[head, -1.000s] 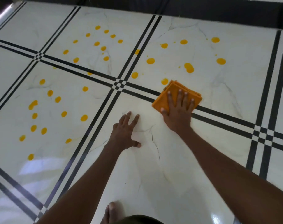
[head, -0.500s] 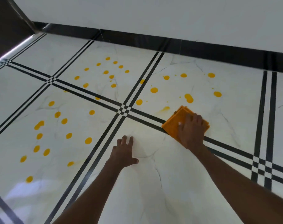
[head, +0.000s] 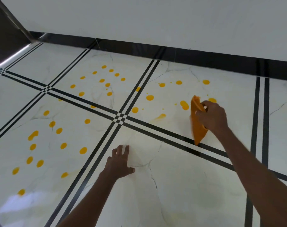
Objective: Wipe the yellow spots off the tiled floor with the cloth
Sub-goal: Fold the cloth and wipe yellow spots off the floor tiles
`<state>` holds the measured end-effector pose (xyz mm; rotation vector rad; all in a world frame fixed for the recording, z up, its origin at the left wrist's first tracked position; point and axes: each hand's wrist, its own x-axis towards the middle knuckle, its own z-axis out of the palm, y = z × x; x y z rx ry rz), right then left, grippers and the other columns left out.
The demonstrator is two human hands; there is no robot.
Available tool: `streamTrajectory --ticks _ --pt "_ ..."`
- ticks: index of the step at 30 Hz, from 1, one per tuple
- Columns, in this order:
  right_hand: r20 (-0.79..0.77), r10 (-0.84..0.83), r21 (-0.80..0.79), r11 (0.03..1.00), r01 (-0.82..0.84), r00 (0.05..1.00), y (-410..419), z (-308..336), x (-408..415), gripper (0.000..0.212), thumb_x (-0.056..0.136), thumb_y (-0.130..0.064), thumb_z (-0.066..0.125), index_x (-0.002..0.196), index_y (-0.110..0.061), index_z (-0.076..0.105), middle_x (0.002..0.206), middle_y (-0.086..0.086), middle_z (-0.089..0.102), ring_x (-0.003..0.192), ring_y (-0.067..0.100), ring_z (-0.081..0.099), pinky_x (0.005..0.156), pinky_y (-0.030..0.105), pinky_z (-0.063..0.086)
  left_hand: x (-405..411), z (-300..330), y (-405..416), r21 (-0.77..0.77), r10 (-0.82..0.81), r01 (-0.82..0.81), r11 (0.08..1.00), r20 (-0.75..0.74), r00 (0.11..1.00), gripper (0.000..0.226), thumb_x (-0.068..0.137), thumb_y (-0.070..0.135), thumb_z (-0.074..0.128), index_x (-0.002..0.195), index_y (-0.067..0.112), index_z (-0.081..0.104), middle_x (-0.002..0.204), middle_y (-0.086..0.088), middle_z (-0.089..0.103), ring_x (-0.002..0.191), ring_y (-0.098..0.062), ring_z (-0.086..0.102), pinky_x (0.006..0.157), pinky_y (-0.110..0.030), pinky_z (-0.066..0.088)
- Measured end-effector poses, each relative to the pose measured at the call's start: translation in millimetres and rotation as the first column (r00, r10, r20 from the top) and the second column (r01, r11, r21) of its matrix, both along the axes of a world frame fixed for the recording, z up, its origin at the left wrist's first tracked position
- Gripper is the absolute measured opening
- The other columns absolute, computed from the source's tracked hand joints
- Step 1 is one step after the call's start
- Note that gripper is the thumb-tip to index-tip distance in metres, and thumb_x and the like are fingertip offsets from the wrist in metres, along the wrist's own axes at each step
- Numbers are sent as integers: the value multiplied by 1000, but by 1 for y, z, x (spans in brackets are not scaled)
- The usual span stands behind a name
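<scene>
Dozens of round yellow spots (head: 149, 97) dotted the glossy white tiled floor (head: 180, 185). Right of centre, the right hand (head: 212, 116) pinched a folded orange cloth (head: 197, 123), its corner touching tile. The left hand (head: 119, 163) lay flat, fingers spread. Wiping could smear spots. No containers showed.

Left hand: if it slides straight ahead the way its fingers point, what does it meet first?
Bare white tile, then the black double stripe running across ahead of the left hand. No yellow spots sit in that line before the stripe, though depth is hard to judge.
</scene>
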<state>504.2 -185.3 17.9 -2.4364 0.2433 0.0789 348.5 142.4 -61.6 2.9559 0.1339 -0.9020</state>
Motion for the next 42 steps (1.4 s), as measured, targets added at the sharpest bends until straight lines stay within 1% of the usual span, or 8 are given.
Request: streamTrajectory --ticks 5,7,10,14,22,25,30,42 --pt "116 186 -113 978 -173 976 32 -6 17 6 90 -20 63 94 -16 66 80 5 62 77 29 60 63 29 36 -2 1 -5 18 17 -17 1000 3 1000 107 86 56 65 160 17 -1 165 -12 0 150 -34 12 114 -51 34" --pt "34 297 -201 937 -285 954 56 -32 12 24 96 -32 57 94 -11 68 85 9 68 83 32 66 66 31 42 -3 2 -7 15 32 -32 999 -14 999 107 86 56 65 160 17 -2 166 -12 -2 151 -34 9 115 -52 33" --pt "-62 428 -464 787 -406 902 67 -84 -1 45 104 -43 39 125 -12 63 128 19 65 118 35 61 95 44 48 -5 3 -10 8 51 -51 999 -29 998 104 88 53 65 160 17 -1 166 -11 -4 152 -34 9 115 -52 34" --pt "-102 451 -521 735 -434 887 35 -140 -23 66 102 -51 23 162 -24 26 167 19 27 153 41 28 121 61 21 -1 7 -13 -19 48 -47 999 62 997 81 96 41 58 160 17 13 165 -13 11 149 -31 20 114 -47 37" --pt "-56 -75 -402 915 47 996 13 -132 16 77 92 -51 26 158 -12 32 162 34 25 151 51 22 121 69 7 48 12 -20 -49 42 -39 998 63 997 95 91 52 63 160 18 7 167 -14 1 153 -33 7 117 -54 27" --pt "-19 169 -369 915 -164 986 90 -138 48 75 88 -50 25 150 -14 47 154 34 40 143 52 38 118 72 21 68 9 -7 -87 100 -95 992 53 994 104 86 52 69 160 17 5 167 -14 -2 154 -34 3 119 -55 23" --pt "-63 688 -473 617 -629 723 165 -143 -5 69 98 -57 30 162 -33 22 169 16 21 157 39 18 123 64 13 95 -3 17 -37 -18 24 999 158 987 129 67 60 82 160 14 5 168 -9 3 154 -27 8 120 -48 26" --pt "-116 361 -617 704 -352 925 148 -153 135 71 98 -53 25 158 -17 38 155 31 42 139 52 45 109 72 37 146 -14 49 91 -172 164 982 77 982 155 51 74 81 157 4 -7 164 -22 -5 151 -45 -8 118 -59 19"
